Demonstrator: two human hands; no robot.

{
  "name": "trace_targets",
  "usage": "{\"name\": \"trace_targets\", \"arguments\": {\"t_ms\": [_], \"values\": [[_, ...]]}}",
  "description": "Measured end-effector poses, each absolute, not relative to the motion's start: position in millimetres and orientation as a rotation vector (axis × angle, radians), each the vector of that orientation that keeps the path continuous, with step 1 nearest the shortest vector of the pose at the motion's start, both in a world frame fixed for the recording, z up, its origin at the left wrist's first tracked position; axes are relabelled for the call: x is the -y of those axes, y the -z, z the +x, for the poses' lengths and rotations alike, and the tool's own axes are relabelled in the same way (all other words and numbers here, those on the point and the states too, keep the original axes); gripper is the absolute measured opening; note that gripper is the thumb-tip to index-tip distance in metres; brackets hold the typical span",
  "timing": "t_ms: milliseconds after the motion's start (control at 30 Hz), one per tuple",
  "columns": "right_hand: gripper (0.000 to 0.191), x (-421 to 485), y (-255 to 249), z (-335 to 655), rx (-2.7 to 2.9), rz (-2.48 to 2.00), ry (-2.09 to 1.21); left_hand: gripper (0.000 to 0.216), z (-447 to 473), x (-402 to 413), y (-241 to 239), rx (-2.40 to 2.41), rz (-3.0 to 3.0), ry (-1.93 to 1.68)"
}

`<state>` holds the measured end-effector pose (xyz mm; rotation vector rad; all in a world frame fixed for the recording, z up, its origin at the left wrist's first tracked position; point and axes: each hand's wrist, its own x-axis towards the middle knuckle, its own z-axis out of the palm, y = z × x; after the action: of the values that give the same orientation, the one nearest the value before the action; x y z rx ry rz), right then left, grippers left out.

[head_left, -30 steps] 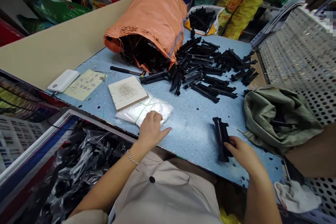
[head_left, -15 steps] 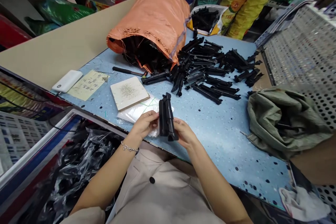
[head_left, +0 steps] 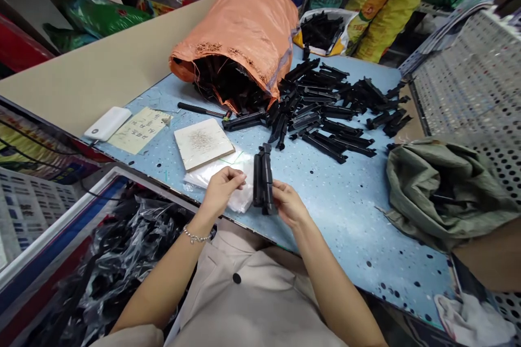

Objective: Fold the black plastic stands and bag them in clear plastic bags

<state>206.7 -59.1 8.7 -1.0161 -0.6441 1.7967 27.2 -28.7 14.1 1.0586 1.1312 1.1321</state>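
Observation:
My right hand [head_left: 288, 203] grips a long black plastic part [head_left: 262, 179] by its right side. The part stands nearly upright above the table's front edge and looks like two slim pieces side by side. Just left of it, my left hand [head_left: 223, 187] is apart from the part, thumb and fingertips pinched together. Whether something small is between those fingertips cannot be made out. Under and behind the left hand lies a stack of clear plastic bags [head_left: 244, 198]. A square white board [head_left: 203, 143] with a speckled middle rests partly on the bags.
An orange sack [head_left: 244, 21] of black parts opens toward me, beside a loose pile of black parts [head_left: 325, 114]. A green cloth sack [head_left: 411, 184] stands right. A white device [head_left: 108, 124] and a paper note [head_left: 140, 130] lie left. Bagged parts [head_left: 134, 249] fill a container below.
My left hand has let go of the black part and drawn slightly away to its left. My right hand keeps the part, which has turned a little. The view has shifted slightly.

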Motion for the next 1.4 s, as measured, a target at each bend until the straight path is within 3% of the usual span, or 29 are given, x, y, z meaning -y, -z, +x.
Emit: {"name": "trace_targets", "arguments": {"t_ms": [100,200,433,533,600,733,867,1000,1133,1267,1400], "values": [[0.026,58.6,-4.3,225.5,0.571,-1.114,-1.637,0.004,9.7,30.2,-13.8,-1.234,1.672,-1.150],[0.029,70.1,-6.9,243.3,0.559,-1.162,-1.541,0.027,0.8,30.5,-9.3,-1.215,2.138,-0.997],[0.034,109.5,-21.8,234.3,0.500,-1.035,-2.024,0.043,18.0,27.3,-9.5,-1.205,2.077,-0.966],[0.035,100.6,-16.4,222.8,0.426,-1.043,-2.031,0.051,23.4,41.3,-16.7,-1.044,2.194,-1.009],[0.044,89.7,-11.0,216.6,0.423,-1.024,-1.935,0.056,24.9,57.1,-20.5,-0.884,2.265,-0.988],[0.082,79.7,-6.3,204.3,0.529,-0.934,-1.866,0.058,16.0,81.1,-22.1,-0.808,2.227,-1.008],[0.090,85.9,-11.2,193.9,0.530,-0.871,-2.087,0.056,-1.6,82.9,-20.5,-0.916,2.184,-1.073],[0.070,83.7,-13.0,187.0,0.461,-0.888,-2.056,0.061,-3.4,89.7,-21.8,-0.833,2.207,-1.075],[0.042,77.1,-4.1,178.1,0.706,-1.080,-1.650,0.063,6.3,103.9,-23.6,-0.747,2.240,-0.986],[0.010,87.9,2.8,161.3,1.100,-1.225,-1.306,0.051,4.2,112.0,-33.4,-0.921,2.374,-0.899],[0.011,99.1,-6.0,145.4,1.370,-0.916,-1.669,0.033,-33.3,126.0,-54.7,-1.147,2.432,-0.851]]}}
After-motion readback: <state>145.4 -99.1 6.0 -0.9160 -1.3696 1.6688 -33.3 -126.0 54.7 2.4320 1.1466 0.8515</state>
